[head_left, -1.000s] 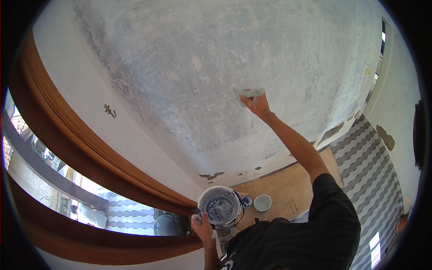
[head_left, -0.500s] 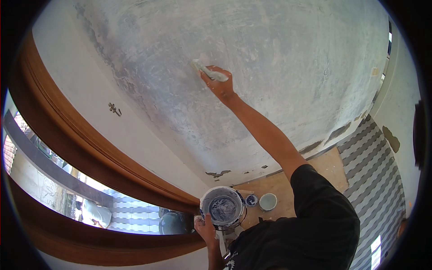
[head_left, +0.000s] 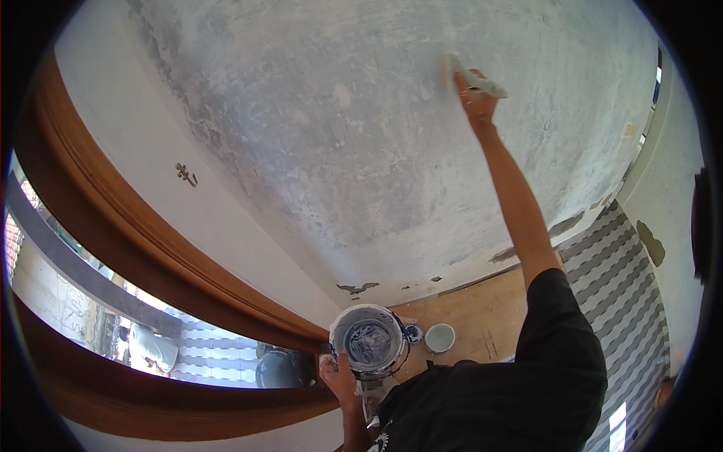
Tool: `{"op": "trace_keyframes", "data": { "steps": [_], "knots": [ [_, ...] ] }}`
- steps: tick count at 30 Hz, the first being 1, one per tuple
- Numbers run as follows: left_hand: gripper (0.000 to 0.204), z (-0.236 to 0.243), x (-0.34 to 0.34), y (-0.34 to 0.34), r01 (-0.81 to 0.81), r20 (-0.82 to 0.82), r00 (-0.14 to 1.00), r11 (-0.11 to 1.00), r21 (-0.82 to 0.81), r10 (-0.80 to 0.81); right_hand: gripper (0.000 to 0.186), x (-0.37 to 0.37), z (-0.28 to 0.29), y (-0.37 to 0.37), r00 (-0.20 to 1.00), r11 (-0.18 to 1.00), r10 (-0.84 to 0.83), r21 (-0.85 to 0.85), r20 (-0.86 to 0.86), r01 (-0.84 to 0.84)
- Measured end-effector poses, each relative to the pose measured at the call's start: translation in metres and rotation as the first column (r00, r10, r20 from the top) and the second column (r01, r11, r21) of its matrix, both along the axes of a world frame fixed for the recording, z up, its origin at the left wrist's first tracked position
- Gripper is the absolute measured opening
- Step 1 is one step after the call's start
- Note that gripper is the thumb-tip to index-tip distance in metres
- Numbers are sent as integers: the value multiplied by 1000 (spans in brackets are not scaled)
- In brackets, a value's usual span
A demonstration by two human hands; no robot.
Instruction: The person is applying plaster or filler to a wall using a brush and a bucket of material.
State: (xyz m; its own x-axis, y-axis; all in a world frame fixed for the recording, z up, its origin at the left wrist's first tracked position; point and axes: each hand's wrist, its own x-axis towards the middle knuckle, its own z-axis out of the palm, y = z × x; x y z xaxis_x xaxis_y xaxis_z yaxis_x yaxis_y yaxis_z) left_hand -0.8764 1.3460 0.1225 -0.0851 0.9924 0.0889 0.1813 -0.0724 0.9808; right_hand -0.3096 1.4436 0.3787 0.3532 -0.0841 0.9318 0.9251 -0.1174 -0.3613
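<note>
Brush (head_left: 491,88), pale-handled, against mottled wall (head_left: 354,151)

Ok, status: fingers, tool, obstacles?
Right fingers gripping pale hand tool at wall. Left fingers at left side of bucket. Pale tub right of bucket, away from tool.

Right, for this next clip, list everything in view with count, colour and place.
Wall: one large, patchy grey-white, ahead
Tool: one, pale, at wall; kind unclear
Bucket: one, whitish, lower centre
Small pot: one, blue-stained, right of bucket
Tub: one, white, right of pot
Board: one, tan, along wall's foot
Hook: one, brass-coloured, left
Frame: one, brown, left
Person: one, pale-clad, outside at left
Round container: one, dark, outside at left
Floor tiles: many, grey-white, right and outside
Shirt: one, black, bottom
Left hand: one, white-smeared, gripping bucket rim
Right hand: one, pale-flecked, holding tool
</note>
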Motion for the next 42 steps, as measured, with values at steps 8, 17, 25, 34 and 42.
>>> {"op": "trace_keyframes", "data": {
  "steps": [8,17,25,34,42],
  "knots": [
    [34,-2,-3,-9,25,28,999,1000,0,-25,24,-10,129,-47,647,999,-40,29,762,28],
    [33,-9,17,-8,43,-4,999,999,-6,-43,43,-30,91,21,622,865,9,-318,783,388],
    [35,4,19,-15,-2,-84,996,1000,-10,2,41,-38,-143,-17,770,758,322,-637,551,139],
    [33,2,7,-13,23,6,1000,1000,18,-24,42,-28,-127,-14,788,534,487,-842,377,73],
    [32,2,11,-10,29,-48,998,999,24,-28,40,-72,147,43,615,943,203,-321,762,86]
  ]
}}
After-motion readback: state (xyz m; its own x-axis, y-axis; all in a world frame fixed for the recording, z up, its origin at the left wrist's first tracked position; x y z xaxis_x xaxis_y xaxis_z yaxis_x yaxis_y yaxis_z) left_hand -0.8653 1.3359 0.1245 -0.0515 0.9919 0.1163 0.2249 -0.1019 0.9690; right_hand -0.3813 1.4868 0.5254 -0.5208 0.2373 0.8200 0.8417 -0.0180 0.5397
